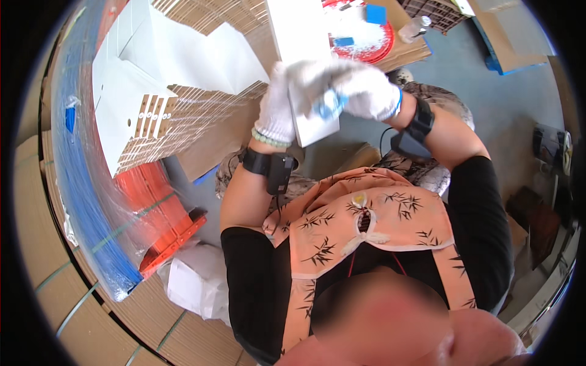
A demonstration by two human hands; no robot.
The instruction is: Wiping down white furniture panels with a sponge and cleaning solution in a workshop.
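Observation:
A long white panel [299, 33] runs from the top of the view down between my hands, its near end [318, 129] tilted below them. My left hand [278, 110], in a white knit glove, is closed around the panel's left edge. From the right my right hand [372, 91], gloved too, reaches over the panel with curled fingers. It holds a small blue-and-clear thing [329, 105] against the panel's face; blur hides what kind it is. Beyond my right hand lies a round red tray [389, 43] with white bits and blue pieces [376, 14] on it.
A clear bottle [415, 29] stands beside the tray on cardboard [400, 58]. At left are white panels [146, 49] among slatted brown dividers [183, 119], a film-wrapped blue bundle [79, 171] and an orange-red ribbed thing [143, 195]. A white bag [195, 280] sits near stacked cardboard [91, 329].

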